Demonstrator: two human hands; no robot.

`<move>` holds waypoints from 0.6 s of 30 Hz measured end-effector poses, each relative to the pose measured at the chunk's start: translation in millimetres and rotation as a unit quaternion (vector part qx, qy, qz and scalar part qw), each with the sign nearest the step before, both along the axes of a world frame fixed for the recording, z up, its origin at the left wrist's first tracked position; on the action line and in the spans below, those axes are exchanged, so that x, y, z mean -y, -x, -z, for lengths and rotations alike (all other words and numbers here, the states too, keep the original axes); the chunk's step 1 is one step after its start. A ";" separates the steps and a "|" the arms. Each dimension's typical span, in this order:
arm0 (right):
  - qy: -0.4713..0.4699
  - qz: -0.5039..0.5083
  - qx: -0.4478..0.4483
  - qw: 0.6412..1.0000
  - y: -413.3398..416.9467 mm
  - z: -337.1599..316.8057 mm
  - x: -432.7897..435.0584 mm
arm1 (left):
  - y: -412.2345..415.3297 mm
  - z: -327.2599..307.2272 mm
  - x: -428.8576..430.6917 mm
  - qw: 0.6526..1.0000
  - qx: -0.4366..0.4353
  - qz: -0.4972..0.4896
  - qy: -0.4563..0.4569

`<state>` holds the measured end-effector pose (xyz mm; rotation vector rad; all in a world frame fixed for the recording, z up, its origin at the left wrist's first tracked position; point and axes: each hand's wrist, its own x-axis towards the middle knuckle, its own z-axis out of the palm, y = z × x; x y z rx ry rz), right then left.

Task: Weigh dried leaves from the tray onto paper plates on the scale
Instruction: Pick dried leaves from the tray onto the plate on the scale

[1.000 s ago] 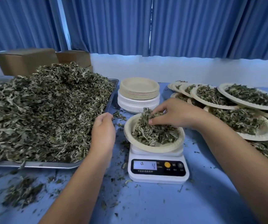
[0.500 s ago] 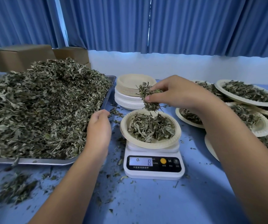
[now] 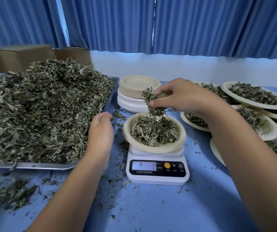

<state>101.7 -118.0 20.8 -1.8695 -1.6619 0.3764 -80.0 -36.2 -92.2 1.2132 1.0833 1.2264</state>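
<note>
Blue curtains [image 3: 201, 25] are hung across the back of the room, and two cardboard boxes [image 3: 20, 56] are stacked at the far left behind a blue table [image 3: 151, 206]. On the left of the table a metal tray [image 3: 34, 165] is heaped high with dried leaves [image 3: 42, 106]. Just right of the tray's near corner a white scale [image 3: 157, 171] is set, and a paper plate [image 3: 151, 148] is seated on its platform with a loose mound of leaves [image 3: 154, 131] inside. The digits on the lit display cannot be read. A tuft of leaves [image 3: 152, 101] is pinched between the thumb and curled fingers of the right hand [image 3: 184, 96], which is held just above the far rim of the plate; a few strands are seen hanging toward the mound. The left hand [image 3: 101, 131] is held between the tray and the scale, with its fingers loosely curled and nothing seen in its grasp. Behind the scale a stack of empty plates [image 3: 134, 92] is stood, and to the right many filled plates [image 3: 254, 97] are overlapped. Leaf crumbs [image 3: 14, 195] are scattered over the near left of the table.
</note>
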 end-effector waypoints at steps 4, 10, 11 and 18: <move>-0.021 -0.002 -0.042 0.999 1.9 1.4 -3.2 | -0.5 -0.8 1.8 1.000 0.003 0.001 0.009; -0.071 -0.014 -0.131 0.989 44.4 7.8 -37.5 | -2.1 -6.8 6.3 1.000 0.000 -0.015 0.021; -0.069 -0.027 -0.135 0.988 58.8 8.1 -49.4 | -2.5 -8.1 7.5 1.000 -0.001 -0.020 0.022; 0.035 -0.110 -0.074 0.990 157.1 25.2 -122.5 | 3.2 -15.4 13.9 1.000 0.009 -0.023 0.001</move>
